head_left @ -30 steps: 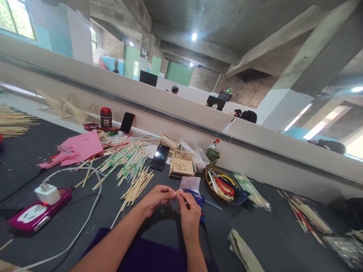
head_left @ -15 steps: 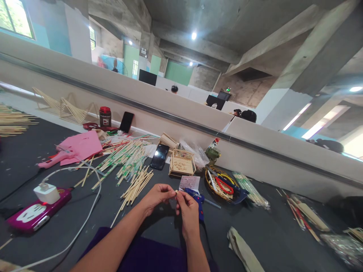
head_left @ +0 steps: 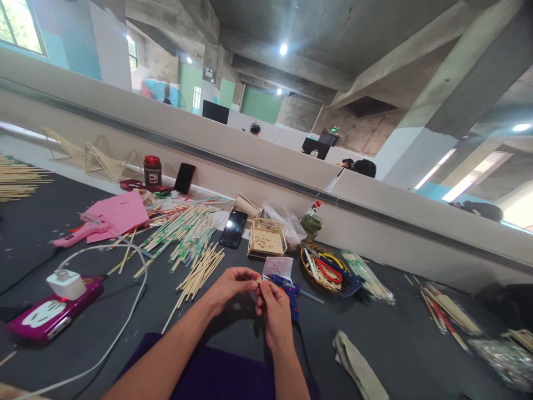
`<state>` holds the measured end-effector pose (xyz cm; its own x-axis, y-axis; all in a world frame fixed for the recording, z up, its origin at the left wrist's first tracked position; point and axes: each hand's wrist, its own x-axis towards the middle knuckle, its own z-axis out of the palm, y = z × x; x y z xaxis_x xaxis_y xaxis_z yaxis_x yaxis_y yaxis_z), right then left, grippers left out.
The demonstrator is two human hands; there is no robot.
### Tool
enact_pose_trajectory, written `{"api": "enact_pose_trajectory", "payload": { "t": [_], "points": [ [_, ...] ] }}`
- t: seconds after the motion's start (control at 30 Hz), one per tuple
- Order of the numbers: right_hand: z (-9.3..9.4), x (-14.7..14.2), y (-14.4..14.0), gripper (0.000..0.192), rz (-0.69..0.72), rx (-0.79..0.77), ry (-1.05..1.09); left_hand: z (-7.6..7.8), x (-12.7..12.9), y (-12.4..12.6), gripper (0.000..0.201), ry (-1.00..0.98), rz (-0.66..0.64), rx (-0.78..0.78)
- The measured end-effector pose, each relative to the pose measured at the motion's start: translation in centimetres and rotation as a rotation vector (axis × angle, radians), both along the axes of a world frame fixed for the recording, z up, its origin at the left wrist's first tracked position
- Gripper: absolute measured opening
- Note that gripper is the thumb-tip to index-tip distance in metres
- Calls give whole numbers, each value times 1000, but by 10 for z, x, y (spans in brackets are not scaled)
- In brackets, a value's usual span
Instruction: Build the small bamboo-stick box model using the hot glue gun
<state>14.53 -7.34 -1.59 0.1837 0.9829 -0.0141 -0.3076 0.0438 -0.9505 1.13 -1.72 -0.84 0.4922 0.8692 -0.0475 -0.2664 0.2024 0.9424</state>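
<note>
Small wooden piece (head_left: 259, 281) pinched between left hand (head_left: 231, 287) and right hand (head_left: 275, 313) fingertips; blue glue gun (head_left: 288, 290) lies unused beside.

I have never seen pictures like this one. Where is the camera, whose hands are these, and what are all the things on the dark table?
The camera sits on a person's head and looks forward and down, so the two bare arms coming from below are that person's own. The left hand and the right hand meet at the fingertips and pinch a tiny pale piece between them; it is too small to identify. Just behind the right hand lies a blue glue gun. On the dark table are loose bamboo sticks, a small wooden box, a black phone, a pink glue gun and a basket of tools. Other people sit far behind the low wall.
</note>
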Motion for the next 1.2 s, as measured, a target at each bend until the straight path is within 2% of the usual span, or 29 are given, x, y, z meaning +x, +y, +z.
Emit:
{"api": "enact_pose_trajectory", "payload": {
  "t": [0.3, 0.53, 0.7, 0.83, 0.97, 1.2],
  "points": [
    [0, -1, 2, 38, -24, -18, 2, 4, 2, -2, 32, 0, 29, -10],
    [-2, 3, 1, 39, -80, -11, -160, 4, 2, -1, 31, -18, 53, -43],
    [0, 9, 0, 34, -258, 176, -466, 4, 1, 0, 32, -70, 55, -100],
    [0, 7, -2, 28, -245, 306, -645, 3, 2, 0, 30, -86, -7, -95],
    [-2, 5, -3, 21, -265, 341, -713, 2, 1, -1, 31, -44, -35, -72],
    [1, 5, -4, 21, -268, 313, -708, 2, 0, -1, 35, -26, -49, -53]
  ]
}}
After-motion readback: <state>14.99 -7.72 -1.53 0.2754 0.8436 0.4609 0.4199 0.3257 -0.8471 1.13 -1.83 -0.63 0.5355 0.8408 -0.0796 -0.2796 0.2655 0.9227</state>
